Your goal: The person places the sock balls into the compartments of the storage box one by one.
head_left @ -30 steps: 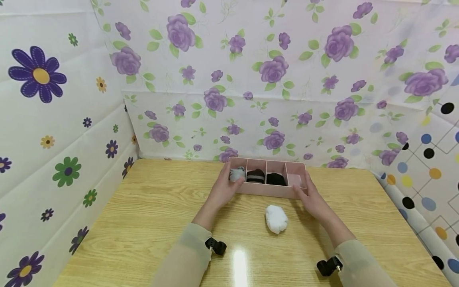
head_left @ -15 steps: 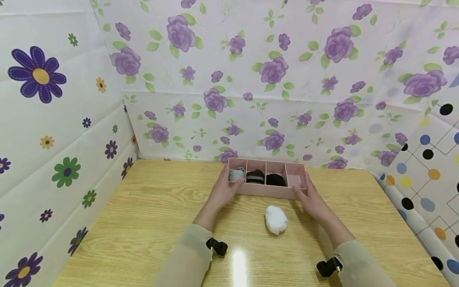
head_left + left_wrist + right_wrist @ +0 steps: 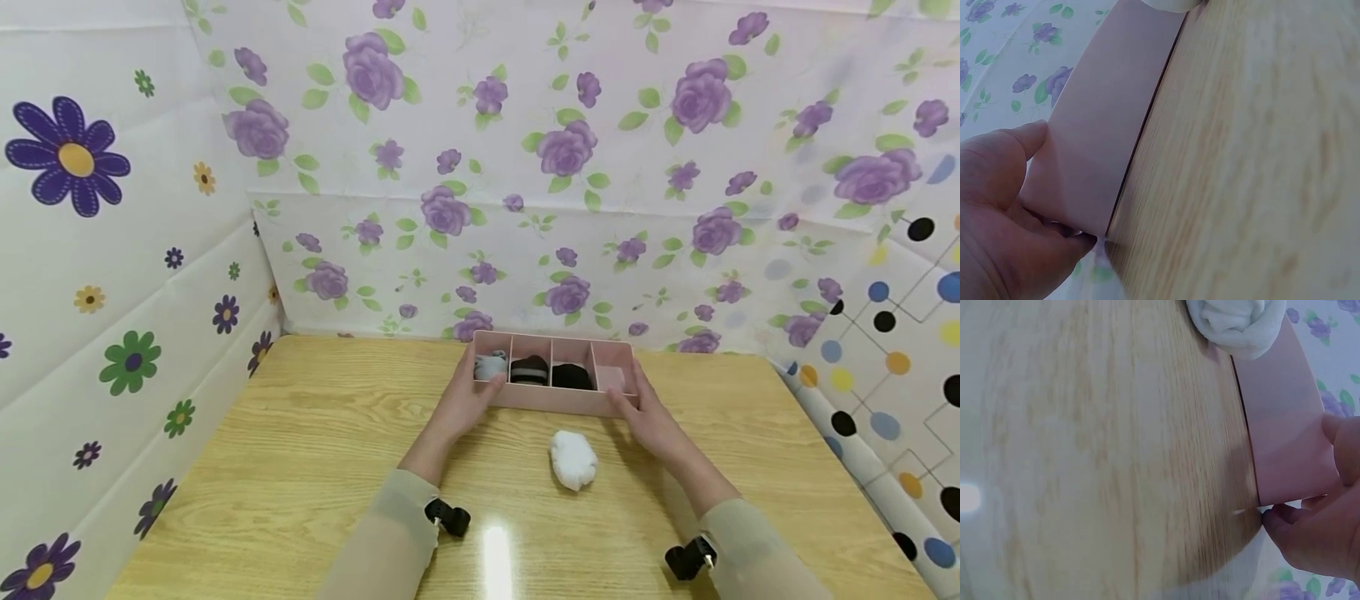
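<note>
A pink divided storage box (image 3: 555, 400) sits near the table's back edge. From left to right its compartments hold a grey rolled sock (image 3: 491, 365), a dark brown striped one and a black one (image 3: 572, 377); the rightmost shows its bare floor. My left hand (image 3: 461, 404) grips the box's left end, thumb on the front wall and fingers round the corner, as the left wrist view confirms. At the other end my right hand (image 3: 651, 421) holds it the same way, fingers low at the corner. A white rolled sock (image 3: 1241, 325) lies on the table in front of the box.
The wooden table (image 3: 322, 467) spreads in front of and beside the box. A flowered cloth wall (image 3: 420, 275) rises close behind it, with patterned cloth on both sides. Each sleeve cuff carries a small black camera (image 3: 448, 517).
</note>
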The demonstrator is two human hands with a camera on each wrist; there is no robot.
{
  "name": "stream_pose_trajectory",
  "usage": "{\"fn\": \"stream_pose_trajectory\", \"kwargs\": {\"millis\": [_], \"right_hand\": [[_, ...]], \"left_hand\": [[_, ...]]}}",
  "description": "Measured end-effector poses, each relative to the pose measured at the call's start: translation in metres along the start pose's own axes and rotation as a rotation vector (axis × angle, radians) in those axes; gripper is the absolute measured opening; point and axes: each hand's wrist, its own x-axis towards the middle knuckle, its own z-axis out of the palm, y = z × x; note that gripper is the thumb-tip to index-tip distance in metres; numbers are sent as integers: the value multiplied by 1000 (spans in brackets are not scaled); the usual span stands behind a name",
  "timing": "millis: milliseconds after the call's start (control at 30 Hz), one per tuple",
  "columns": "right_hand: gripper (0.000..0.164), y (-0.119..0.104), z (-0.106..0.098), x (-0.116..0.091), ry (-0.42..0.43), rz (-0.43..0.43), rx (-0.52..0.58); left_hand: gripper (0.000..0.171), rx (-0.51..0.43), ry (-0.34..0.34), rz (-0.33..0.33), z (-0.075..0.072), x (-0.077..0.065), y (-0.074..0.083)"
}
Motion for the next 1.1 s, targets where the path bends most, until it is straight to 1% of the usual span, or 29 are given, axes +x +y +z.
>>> {"fn": "stream_pose_trajectory", "kwargs": {"millis": [100,133,167,200,267,300,367,400,433,500,533,567,600,667,700,733,767,800,833,900,933,1000,1067,1100], "right_hand": [[93,0,1,0,-3,8,8],[93,0,1,0,-3,10,9],[94,0,1,0,-3,12,10],[95,0,1,0,-3,16,11],[96,0,0,-1,-2,24,16],[96,0,0,-2,0,26,22],[99,1,0,-2,7,27,33],[100,2,0,-2,11,24,40],[102,2,-1,-2,15,19,48],[104,4,-1,-3,30,3,46],[106,5,-1,-4,40,-7,34],[106,6,-1,-5,47,-15,30],[107,7,-1,-7,50,-19,26],[107,7,-2,-11,61,-25,-2],[107,6,-3,-12,64,-28,-17],[107,6,-3,-14,61,-30,-21],[107,5,-4,-16,55,-29,-23],[108,5,-4,-18,53,-32,-38],[109,4,-5,-20,52,-34,-52],[110,3,-6,-24,48,-37,-69],[110,2,-7,-26,48,-37,-76],[110,1,-8,-30,55,-36,-90],[110,0,-9,-35,61,-35,-91],[110,-1,-9,-38,64,-36,-93]], "left_hand": [[95,-2,-18,-57,-7,-7,17],[94,0,-22,-66,-8,-7,19],[95,0,-16,-65,-6,-6,15],[97,4,-16,-64,-4,-3,6],[96,-1,-13,-54,-4,-3,6],[99,-10,-3,-19,-1,0,-5],[99,-10,0,0,0,-1,-6],[98,-5,-7,-1,-1,-2,-1],[95,-7,-7,1,-4,-5,9],[96,-13,-4,11,-3,-5,8],[94,0,-6,-2,-3,-7,14],[95,-8,-4,3,-3,-7,13],[95,-3,1,18,-1,-5,6],[98,-21,5,28,0,-3,2],[98,-12,13,40,2,-1,-5],[100,-19,13,40,3,0,-7],[100,-36,9,33,2,0,-5],[100,-17,12,35,4,3,-12],[99,-17,12,26,4,4,-13],[100,-3,17,25,5,6,-18],[100,-20,12,17,4,5,-16],[99,4,17,21,5,6,-19],[100,-37,8,15,1,2,-8],[99,-43,5,15,0,1,-6]]}}
